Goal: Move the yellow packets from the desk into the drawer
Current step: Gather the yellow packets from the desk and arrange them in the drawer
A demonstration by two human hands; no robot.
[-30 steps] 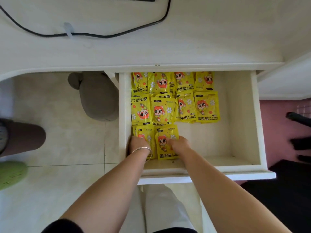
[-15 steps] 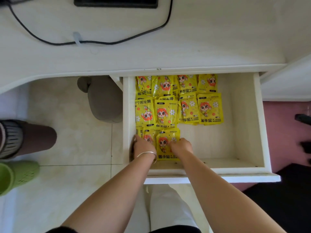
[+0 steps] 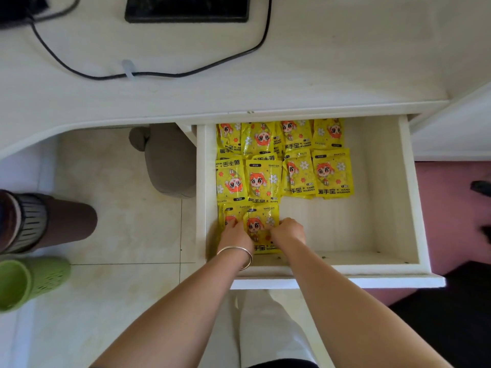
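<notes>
1. Yellow packets [image 3: 281,166]: two rows lie flat at the back of the drawer, left to mid, edges overlapping. A third row is started at front-left.
2. Front packet [image 3: 261,221]: flat inside the drawer near its front wall, overlapping a second packet on its left.
3. Right hand [image 3: 288,232]: fingers bent onto the front packet's right edge, apparently pinching it.
4. Left hand [image 3: 235,235], w/ bracelet [image 3: 236,252]: fingers bent down where the two front packets meet. Can't tell if gripping or just pressing.
5. Drawer [image 3: 409,208]: white, pulled out under the desk [image 3: 318,75].
6. Desk top carries a black cable [image 3: 159,74].
7. Step, prob.: squaring up the front row.
8. Risks: slick wrappers may slide under a push & ruck up the row behind. Overlapped packets could ride up & snag the desk edge when the drawer shuts. Letting go unevenly may leave the front packet skewed.
</notes>
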